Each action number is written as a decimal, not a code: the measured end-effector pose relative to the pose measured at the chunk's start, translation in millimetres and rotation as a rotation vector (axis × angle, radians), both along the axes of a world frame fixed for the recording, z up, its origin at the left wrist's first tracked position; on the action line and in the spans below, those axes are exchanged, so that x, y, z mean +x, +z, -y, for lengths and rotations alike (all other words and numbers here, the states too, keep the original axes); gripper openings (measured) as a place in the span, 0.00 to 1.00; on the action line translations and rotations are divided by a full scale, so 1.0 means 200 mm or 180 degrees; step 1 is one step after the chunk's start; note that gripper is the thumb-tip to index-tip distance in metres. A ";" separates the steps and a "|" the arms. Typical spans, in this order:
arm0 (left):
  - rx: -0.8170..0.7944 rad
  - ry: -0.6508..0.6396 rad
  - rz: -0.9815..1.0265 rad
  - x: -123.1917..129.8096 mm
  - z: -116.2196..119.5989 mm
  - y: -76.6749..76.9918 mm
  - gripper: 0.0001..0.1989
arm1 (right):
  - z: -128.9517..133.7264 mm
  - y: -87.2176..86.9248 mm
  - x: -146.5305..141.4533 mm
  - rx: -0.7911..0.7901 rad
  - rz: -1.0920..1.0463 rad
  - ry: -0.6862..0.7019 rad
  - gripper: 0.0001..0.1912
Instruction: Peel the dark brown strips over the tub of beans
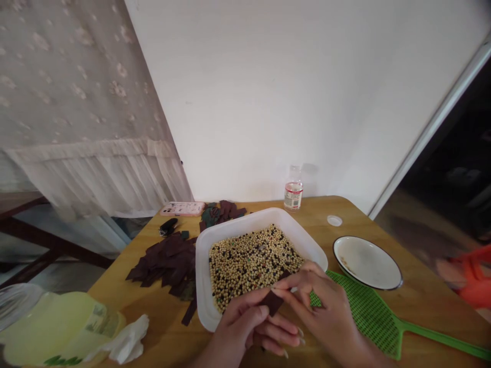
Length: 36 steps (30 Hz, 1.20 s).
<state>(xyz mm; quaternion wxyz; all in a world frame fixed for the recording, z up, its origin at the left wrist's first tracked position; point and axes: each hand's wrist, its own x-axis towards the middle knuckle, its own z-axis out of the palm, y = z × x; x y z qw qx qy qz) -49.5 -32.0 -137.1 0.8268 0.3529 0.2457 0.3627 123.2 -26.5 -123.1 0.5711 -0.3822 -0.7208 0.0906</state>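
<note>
Pinching a dark brown piece point(273, 302) between left hand point(251, 319) and right hand point(320, 296), both nearly closed, fingertips on it. Holding it over the near edge of the white tub point(205, 266) of beads point(253, 260), just right of the brown pile point(171, 260).

Bare wood beyond the white tub point(262, 214), right side (bottle point(293, 197) and plate point(368, 262) flanking).

Glossy white plastic tub point(203, 266)
</note>
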 end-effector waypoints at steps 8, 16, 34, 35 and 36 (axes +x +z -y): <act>-0.0047 -0.0008 -0.0074 0.00 0.00 0.02 0.14 | 0.00 0.00 -0.01 0.0006 0.0005 0.0099 0.18; -0.0058 0.0011 -0.0131 0.01 0.00 0.03 0.16 | 0.00 -0.01 -0.01 -0.0069 -0.0020 -0.0013 0.19; -0.0024 0.0044 -0.0312 0.01 0.00 0.05 0.17 | 0.00 0.00 -0.02 0.0044 -0.0041 -0.0099 0.20; -0.0019 0.0041 -0.0325 0.01 0.00 0.05 0.16 | 0.00 0.00 -0.03 0.0060 -0.0011 -0.0036 0.19; -0.0020 0.0037 -0.0324 0.01 0.00 0.05 0.16 | 0.00 0.00 -0.03 0.0066 0.0002 -0.0022 0.19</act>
